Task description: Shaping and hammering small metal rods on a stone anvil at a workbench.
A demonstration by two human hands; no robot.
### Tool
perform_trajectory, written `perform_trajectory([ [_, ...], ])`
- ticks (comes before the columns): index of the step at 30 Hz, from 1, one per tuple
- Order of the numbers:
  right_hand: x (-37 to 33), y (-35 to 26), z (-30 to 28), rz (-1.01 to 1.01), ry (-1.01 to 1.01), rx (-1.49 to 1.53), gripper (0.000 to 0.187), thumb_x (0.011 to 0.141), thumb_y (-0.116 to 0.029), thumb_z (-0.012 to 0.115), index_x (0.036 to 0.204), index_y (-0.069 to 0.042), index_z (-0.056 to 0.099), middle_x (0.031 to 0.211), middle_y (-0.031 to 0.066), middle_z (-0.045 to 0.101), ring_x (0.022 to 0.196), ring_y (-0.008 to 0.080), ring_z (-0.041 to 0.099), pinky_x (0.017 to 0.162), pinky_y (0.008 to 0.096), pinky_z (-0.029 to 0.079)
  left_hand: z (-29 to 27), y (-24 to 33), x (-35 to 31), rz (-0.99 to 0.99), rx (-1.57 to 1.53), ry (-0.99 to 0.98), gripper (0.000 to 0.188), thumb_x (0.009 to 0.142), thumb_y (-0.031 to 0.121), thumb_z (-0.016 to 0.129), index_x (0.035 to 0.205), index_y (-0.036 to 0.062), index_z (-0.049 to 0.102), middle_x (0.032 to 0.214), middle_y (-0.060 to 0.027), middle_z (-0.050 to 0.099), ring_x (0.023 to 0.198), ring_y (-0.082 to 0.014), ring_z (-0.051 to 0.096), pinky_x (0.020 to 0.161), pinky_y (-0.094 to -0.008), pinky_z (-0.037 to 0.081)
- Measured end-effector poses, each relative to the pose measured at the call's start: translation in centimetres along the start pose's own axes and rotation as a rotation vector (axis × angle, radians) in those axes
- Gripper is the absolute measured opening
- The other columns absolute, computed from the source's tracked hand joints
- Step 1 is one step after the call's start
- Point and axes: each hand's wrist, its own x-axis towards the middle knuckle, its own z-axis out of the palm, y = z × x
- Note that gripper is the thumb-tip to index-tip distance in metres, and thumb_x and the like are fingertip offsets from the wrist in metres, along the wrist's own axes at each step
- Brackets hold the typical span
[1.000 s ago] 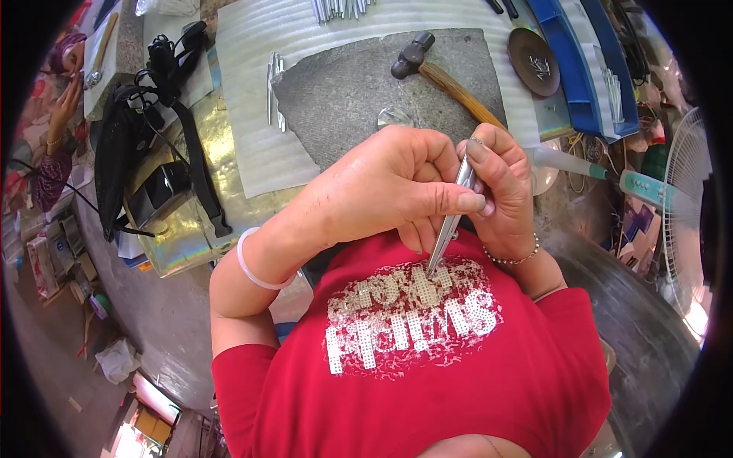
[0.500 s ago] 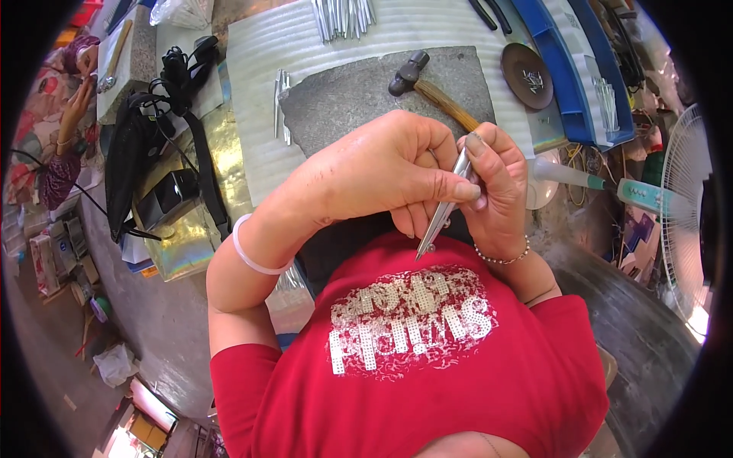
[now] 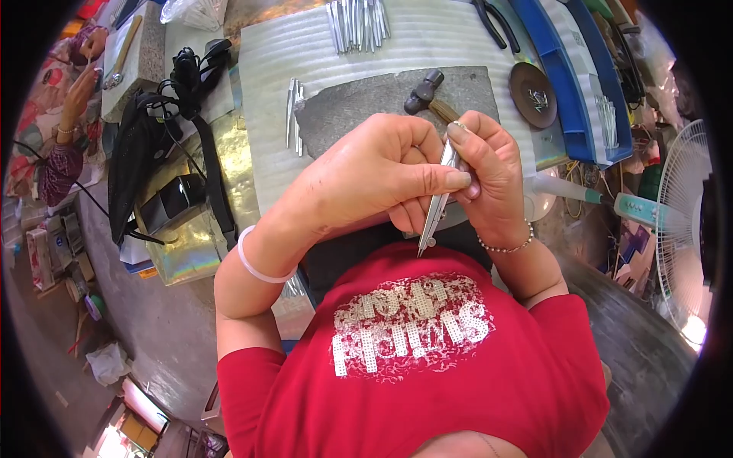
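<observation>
A slim silver pointed metal tool (image 3: pixel 437 211) with a small round knob near its lower end slants down toward my red shirt. My left hand (image 3: pixel 393 169), with a pale bangle at the wrist, pinches it between thumb and fingers. My right hand (image 3: pixel 492 168), wearing a bead bracelet, grips its upper end with thumb and bent fingers. Behind the hands a dark grey stone slab (image 3: pixel 355 107) lies on white foam sheet (image 3: pixel 275 49). A hammer (image 3: pixel 424 91) rests on the slab, its wooden handle partly hidden by my right hand.
Silver rods (image 3: pixel 357 27) lie at the back, a few more (image 3: pixel 294 114) left of the slab. Right are pliers (image 3: pixel 496 27), a brown dish (image 3: pixel 533 95) of small metal pieces, a blue tray (image 3: pixel 574 126) and a fan (image 3: pixel 679 221). A black bag (image 3: pixel 137 156) and another person's hand (image 3: pixel 79 91) are left.
The view has shifted slightly, so the table things appear lower and further right. Both hands still hold the silver tool, which now stands a little steeper and shows its knob more plainly.
</observation>
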Motion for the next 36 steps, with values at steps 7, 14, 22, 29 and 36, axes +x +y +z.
perform_trajectory([
  [7,2.0,-0.4,0.8,0.144,-0.133,-0.087,0.016,0.087,-0.013,0.061,0.074,-0.007,0.054,0.058,-0.0015,0.052,0.039,0.0015,0.039,0.033,0.017,0.028,-0.6,-2.0,-1.3,0.082,-0.274,0.063,0.024,0.087,0.017,0.064,0.089,-0.0037,0.052,0.068,-0.0104,0.063,0.054,-0.0154,0.063,0.046,-0.024,0.052],
  [14,3.5,0.4,1.5,0.332,-0.248,-0.083,0.017,0.086,-0.015,0.062,0.074,-0.006,0.054,0.058,-0.0018,0.051,0.038,0.0017,0.038,0.032,0.0166,0.026,-0.6,-4.8,-2.8,0.149,-0.56,0.111,0.021,0.088,0.014,0.061,0.096,-0.0027,0.051,0.08,-0.0118,0.063,0.062,-0.0173,0.066,0.051,-0.025,0.056],
  [22,3.2,1.3,2.8,0.378,-0.291,-0.122,0.018,0.086,-0.016,0.063,0.074,-0.006,0.054,0.058,-0.002,0.05,0.037,0.001,0.036,0.032,0.0163,0.024,-0.5,-6.3,-4.4,0.218,-0.653,0.122,0.019,0.089,0.013,0.06,0.097,-0.0015,0.05,0.08,-0.0124,0.064,0.062,-0.0183,0.066,0.051,-0.0242,0.056],
  [29,2.9,1.8,2.6,0.372,-0.289,-0.127,0.015,0.087,-0.017,0.061,0.077,-0.007,0.054,0.058,-0.0027,0.05,0.039,0.0013,0.037,0.034,0.0165,0.025,-0.4,-6.7,-4.3,0.227,-0.659,0.13,0.019,0.088,0.011,0.061,0.096,-0.0014,0.05,0.079,-0.0114,0.063,0.06,-0.0176,0.066,0.049,-0.024,0.056],
  [36,3.6,-1.2,2.4,0.126,-0.29,-0.37,0.018,0.093,-0.023,0.053,0.085,-0.007,0.054,0.064,0.0008,0.057,0.042,0.0013,0.041,0.037,0.0153,0.028,0.7,-5.2,-4.1,0.296,-0.361,0.334,0.021,0.086,0.004,0.062,0.099,-0.0018,0.047,0.081,-0.0093,0.063,0.069,-0.0117,0.064,0.058,-0.0206,0.053],
])
